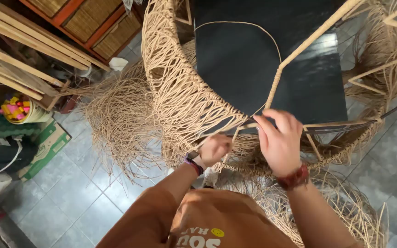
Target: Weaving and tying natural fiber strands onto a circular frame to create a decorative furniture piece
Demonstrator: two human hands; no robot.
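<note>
While both hands work at the rim, the scene reads as follows.

Right hand: the right hand [279,144] has its fingers [265,125] bent and pinched on a rattan strand [217,134] at the rim of the woven frame [180,92].

Left hand: the left hand [214,149] is clenched on the same rattan strand, just left of the right hand and a little lower; a purple wristband [193,163] sits on that wrist, a red-brown one [294,178] on the other.

Above the fingers: a wrapped strut [295,57] rises from the rim, across a black panel [253,55] inside the frame.

Below the fingers: loose rattan strands [341,206] lie bunched on the tiled floor [60,202], beside the orange shirt [217,216].

Left of the fingers: more loose rattan [116,115] spreads out; further off, wooden slats [19,50], a green cardboard box [47,147], a bucket of coloured bits [17,110].
</note>
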